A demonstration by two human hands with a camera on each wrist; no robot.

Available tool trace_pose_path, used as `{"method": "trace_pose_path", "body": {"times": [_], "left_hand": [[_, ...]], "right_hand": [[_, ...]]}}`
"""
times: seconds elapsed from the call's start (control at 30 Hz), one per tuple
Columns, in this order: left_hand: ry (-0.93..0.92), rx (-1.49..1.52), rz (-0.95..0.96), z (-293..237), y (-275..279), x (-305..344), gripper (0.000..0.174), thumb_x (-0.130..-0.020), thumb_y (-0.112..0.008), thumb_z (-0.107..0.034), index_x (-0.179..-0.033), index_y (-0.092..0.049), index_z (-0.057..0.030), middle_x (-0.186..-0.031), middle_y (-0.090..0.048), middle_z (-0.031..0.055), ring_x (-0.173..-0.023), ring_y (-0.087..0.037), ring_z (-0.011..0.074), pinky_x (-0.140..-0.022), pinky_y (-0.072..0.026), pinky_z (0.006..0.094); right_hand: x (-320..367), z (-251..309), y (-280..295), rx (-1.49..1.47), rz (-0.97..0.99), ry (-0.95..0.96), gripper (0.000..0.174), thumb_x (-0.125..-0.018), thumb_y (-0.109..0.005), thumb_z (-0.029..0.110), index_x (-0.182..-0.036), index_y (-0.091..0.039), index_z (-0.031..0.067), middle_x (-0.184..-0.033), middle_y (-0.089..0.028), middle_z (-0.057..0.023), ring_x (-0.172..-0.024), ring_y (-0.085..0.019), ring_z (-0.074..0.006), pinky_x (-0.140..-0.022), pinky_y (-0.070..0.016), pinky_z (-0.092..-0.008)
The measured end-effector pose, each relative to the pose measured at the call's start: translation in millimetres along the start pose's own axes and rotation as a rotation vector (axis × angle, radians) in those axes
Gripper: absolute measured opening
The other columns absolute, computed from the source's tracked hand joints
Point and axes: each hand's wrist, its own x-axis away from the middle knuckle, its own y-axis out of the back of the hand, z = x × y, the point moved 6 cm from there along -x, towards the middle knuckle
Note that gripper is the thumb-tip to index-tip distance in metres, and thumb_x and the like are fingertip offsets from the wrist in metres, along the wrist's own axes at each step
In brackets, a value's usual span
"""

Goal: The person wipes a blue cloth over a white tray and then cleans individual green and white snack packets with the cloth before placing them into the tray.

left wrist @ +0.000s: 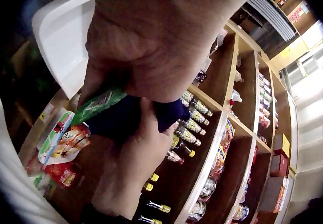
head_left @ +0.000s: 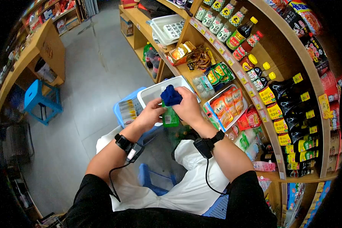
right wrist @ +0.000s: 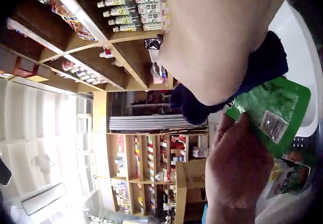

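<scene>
My left hand (head_left: 150,113) pinches a flat green packet (head_left: 170,117) with a pale label on its back, held upright over my lap. The right hand (head_left: 189,107) grips a bunched dark blue cloth (head_left: 171,95) against the top of that packet. In the right wrist view the packet (right wrist: 280,110) hangs from the left thumb and fingers, its upper end partly covered by the cloth (right wrist: 267,62). Just beyond both hands stands a white plastic bin (head_left: 145,99).
Left of the bin, a blue basket (head_left: 117,113) holds several packets. On the right, a shelf carries a tray of orange packets (head_left: 227,107), green packets (head_left: 219,74) and rows of sauce bottles (head_left: 281,110). A blue stool (head_left: 43,99) stands on the grey floor.
</scene>
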Motion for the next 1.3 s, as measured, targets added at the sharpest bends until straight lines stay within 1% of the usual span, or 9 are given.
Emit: {"method": "trace_pose_path", "body": {"times": [0.1,0.2,0.4,0.53,0.67,0.83,1.0,1.2,1.3], "left_hand": [[0.038,-0.069,0.043,-0.9,-8.4,5.9,0.044,-0.101,-0.053,-0.002,-0.144,-0.054,-0.0116,-0.121,-0.068,0.0032,-0.101,-0.069,0.0166,-0.083,-0.0608,0.0351],[0.033,-0.099,0.07,-1.8,-13.0,7.7,0.045,-0.101,-0.053,-0.002,-0.145,-0.054,-0.0118,-0.123,-0.068,0.0024,-0.103,-0.068,0.0161,-0.085,-0.0596,0.0361],[0.053,-0.019,-0.07,6.0,5.3,-1.3,0.044,-0.099,-0.052,-0.001,-0.142,-0.056,-0.0097,-0.121,-0.069,0.0047,-0.101,-0.069,0.0168,-0.082,-0.0608,0.0371],[-0.01,0.082,-0.179,-2.2,12.3,-1.7,0.041,-0.1,-0.049,-0.001,-0.139,-0.057,-0.0097,-0.115,-0.069,0.0045,-0.099,-0.069,0.0174,-0.083,-0.0614,0.0391],[-0.054,0.233,-0.201,-7.9,12.6,-1.1,0.036,-0.106,-0.047,-0.015,-0.141,-0.054,-0.0111,-0.119,-0.067,0.0051,-0.106,-0.067,0.0194,-0.089,-0.0592,0.0425],[-0.052,0.394,-0.165,-6.2,11.9,-4.1,0.04,-0.111,-0.043,-0.036,-0.141,-0.052,-0.011,-0.124,-0.064,0.0058,-0.113,-0.064,0.0234,-0.097,-0.0551,0.0485],[-0.082,0.272,-0.165,-9.1,9.1,-2.3,0.053,-0.11,-0.041,-0.049,-0.147,-0.045,-0.0111,-0.146,-0.05,0.0098,-0.132,-0.051,0.0307,-0.107,-0.0476,0.0551],[-0.046,0.172,-0.198,-9.8,23.2,-0.2,0.063,-0.108,-0.046,-0.049,-0.157,-0.032,-0.0109,-0.162,-0.029,0.0161,-0.146,-0.034,0.0395,-0.11,-0.0445,0.0555],[-0.065,0.12,-0.231,-21.1,25.7,9.6,0.055,-0.108,-0.048,-0.042,-0.151,-0.042,-0.0077,-0.153,-0.041,0.0168,-0.138,-0.046,0.0325,-0.106,-0.0491,0.0479]], "right_hand": [[-4.5,-21.3,5.2,0.009,-0.059,-0.094,0.035,-0.07,-0.074,0.004,-0.103,-0.067,-0.0033,-0.103,-0.068,-0.0234,-0.097,-0.066,-0.0431,-0.085,-0.0541,-0.0457],[-1.5,-42.7,4.1,-0.041,-0.014,-0.28,0.031,-0.073,-0.081,0.011,-0.099,-0.069,-0.0019,-0.091,-0.072,-0.0219,-0.088,-0.071,-0.04,-0.078,-0.0555,-0.0443],[2.2,-64.5,9.5,0.052,-0.005,-0.405,0.032,-0.075,-0.083,0.017,-0.097,-0.07,-0.0014,-0.089,-0.074,-0.0215,-0.084,-0.073,-0.0383,-0.076,-0.0558,-0.045],[0.9,-55.5,5.4,-0.053,-0.045,-0.34,0.03,-0.078,-0.082,0.019,-0.098,-0.07,-0.0006,-0.09,-0.074,-0.0217,-0.086,-0.073,-0.0389,-0.076,-0.0559,-0.0451],[4.3,-31.0,-14.1,0.026,0.11,-0.258,0.033,-0.079,-0.083,0.021,-0.098,-0.067,-0.0008,-0.091,-0.073,-0.0234,-0.088,-0.072,-0.0402,-0.076,-0.0558,-0.0462],[4.6,-28.8,-30.1,0.067,0.198,-0.255,0.057,-0.067,-0.092,0.04,-0.099,-0.065,0.0011,-0.09,-0.073,-0.0231,-0.087,-0.072,-0.041,-0.077,-0.0571,-0.0462],[2.3,-38.1,-38.7,0.096,0.216,-0.244,0.05,-0.07,-0.088,0.035,-0.097,-0.065,0.0003,-0.088,-0.072,-0.0238,-0.086,-0.072,-0.0415,-0.076,-0.0567,-0.0469],[-4.7,-69.1,-41.9,0.002,0.137,-0.286,0.034,-0.074,-0.08,0.022,-0.094,-0.067,-0.0019,-0.086,-0.072,-0.025,-0.085,-0.072,-0.042,-0.074,-0.0563,-0.047],[-7.5,-84.2,-45.9,0.048,0.118,-0.307,0.031,-0.075,-0.079,0.021,-0.095,-0.068,-0.0007,-0.088,-0.072,-0.0242,-0.087,-0.071,-0.0422,-0.076,-0.0561,-0.0478]]}}
